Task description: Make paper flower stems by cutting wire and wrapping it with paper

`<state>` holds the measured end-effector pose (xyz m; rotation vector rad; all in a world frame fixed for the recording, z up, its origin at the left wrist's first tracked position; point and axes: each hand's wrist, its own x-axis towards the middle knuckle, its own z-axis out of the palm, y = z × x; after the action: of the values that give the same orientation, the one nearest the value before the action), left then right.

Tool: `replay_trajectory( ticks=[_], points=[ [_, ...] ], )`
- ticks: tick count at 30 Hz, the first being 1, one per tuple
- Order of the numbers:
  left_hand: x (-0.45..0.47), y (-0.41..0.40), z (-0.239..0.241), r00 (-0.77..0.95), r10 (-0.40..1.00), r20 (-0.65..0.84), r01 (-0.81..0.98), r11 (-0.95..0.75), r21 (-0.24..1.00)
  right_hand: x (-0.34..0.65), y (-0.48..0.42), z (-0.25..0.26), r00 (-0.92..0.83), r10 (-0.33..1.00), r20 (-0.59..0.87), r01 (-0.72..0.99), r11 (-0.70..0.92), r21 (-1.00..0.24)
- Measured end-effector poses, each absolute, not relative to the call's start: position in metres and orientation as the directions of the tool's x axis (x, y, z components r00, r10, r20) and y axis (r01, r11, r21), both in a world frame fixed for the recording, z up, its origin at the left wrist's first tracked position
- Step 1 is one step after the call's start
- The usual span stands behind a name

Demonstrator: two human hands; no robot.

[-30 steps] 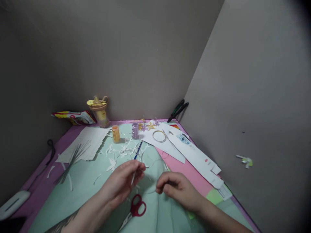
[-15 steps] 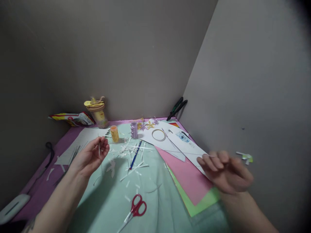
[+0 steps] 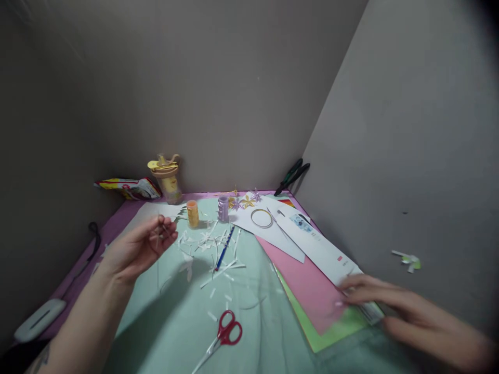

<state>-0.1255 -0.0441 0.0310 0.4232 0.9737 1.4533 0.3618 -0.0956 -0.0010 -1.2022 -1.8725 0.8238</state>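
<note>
My left hand [image 3: 142,246] is raised over the left part of the green mat [image 3: 249,332], fingers pinched on a thin wire [image 3: 158,265] that hangs down from them. My right hand [image 3: 384,301] lies low at the right, blurred, its fingers stretched out flat on the corner of the pink paper sheet [image 3: 307,285] and the light green sheet [image 3: 331,330] under it. Red-handled scissors [image 3: 222,335] lie on the mat near me, between the two hands. White paper scraps [image 3: 210,244] and a blue pen [image 3: 224,249] are scattered beyond them.
An orange spool [image 3: 192,213], a purple spool [image 3: 223,208], a yellow-lidded jar [image 3: 167,178], a tape ring [image 3: 261,218], paper flowers [image 3: 245,200] and white sheets [image 3: 307,234] sit at the back. Green pliers [image 3: 291,176] lean in the corner. Grey walls close in behind and right.
The hands parted from the middle: the left rose to the left with the wire, the right swept far right and then dropped flat onto the pink sheet's corner.
</note>
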Motion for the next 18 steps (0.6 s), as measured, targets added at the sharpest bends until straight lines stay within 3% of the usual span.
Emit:
replay_trajectory(
  ticks=[1, 3, 6, 11, 15, 18],
  points=[
    [-0.122, -0.048, 0.032, -0.109, 0.954, -0.281, -0.615, 0.157, 0.773, 0.342, -0.091, 0.006, -0.360, 0.918, 0.169, 0.536, 0.351, -0.768],
    [-0.115, -0.054, 0.032, -0.002, 0.965, -0.262, -0.596, 0.210, 0.775, 0.295, -0.079, 0.021, -0.414, 0.893, 0.176, 0.582, 0.408, -0.704],
    [-0.106, -0.059, 0.028, 0.128, 0.959, -0.254, -0.570, 0.281, 0.772, 0.215, -0.060, 0.040, -0.449, 0.841, 0.302, 0.460, 0.507, -0.729],
    [-0.098, -0.062, 0.021, 0.263, 0.932, -0.249, -0.522, 0.354, 0.776, 0.104, -0.029, 0.038, -0.627, 0.706, 0.329, 0.355, 0.635, -0.686],
    [-0.097, -0.064, 0.020, 0.317, 0.919, -0.235, -0.505, 0.373, 0.778, 0.070, -0.010, 0.021, -0.698, 0.619, 0.360, 0.379, 0.745, -0.549],
    [-0.099, -0.064, 0.019, 0.320, 0.920, -0.228, -0.507, 0.370, 0.778, 0.083, 0.002, 0.007, -0.647, 0.654, 0.393, 0.453, 0.744, -0.491]
  ],
)
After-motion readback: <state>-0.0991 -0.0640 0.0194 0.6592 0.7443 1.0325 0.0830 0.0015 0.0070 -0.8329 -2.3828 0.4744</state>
